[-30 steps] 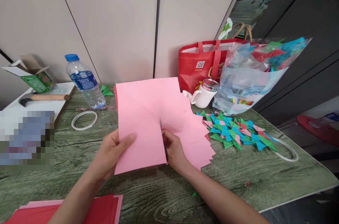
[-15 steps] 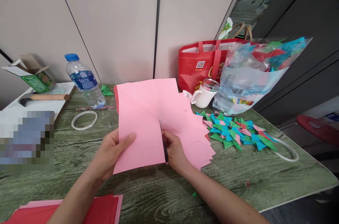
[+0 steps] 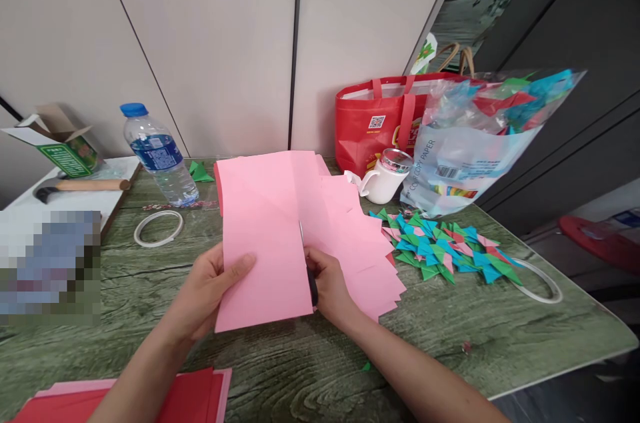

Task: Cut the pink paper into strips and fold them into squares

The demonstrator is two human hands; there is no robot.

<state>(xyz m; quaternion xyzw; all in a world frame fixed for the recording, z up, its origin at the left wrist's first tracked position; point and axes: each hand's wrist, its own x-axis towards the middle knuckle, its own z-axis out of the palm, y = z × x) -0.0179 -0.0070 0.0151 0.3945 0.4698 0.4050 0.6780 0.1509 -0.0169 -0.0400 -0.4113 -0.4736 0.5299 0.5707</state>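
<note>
My left hand [image 3: 210,286] pinches the left edge of a pink paper sheet [image 3: 263,236], thumb on top. In my right hand [image 3: 330,286] is a pair of scissors [image 3: 313,284] with dark handles; the blade shows at the sheet's cut edge near its middle. Part of the scissors is hidden by my fingers and the paper. The sheet's strip right of the cut is bent back. Behind and to the right of the sheet, a fanned pile of pink paper pieces [image 3: 370,256] lies on the table, with a bit of red paper showing beneath.
A water bottle [image 3: 157,156], a tape roll [image 3: 159,229] and a hammer-like tool [image 3: 83,185] are on the left. Red sheets [image 3: 193,399] lie in front. At right are folded paper pieces [image 3: 445,246], a white mug [image 3: 386,176], a red bag [image 3: 360,123] and a plastic bag [image 3: 460,156].
The cut strip on the sheet's right has folded over differently, and the sheet's right top corner has shifted left. Both hands stay almost where they were.
</note>
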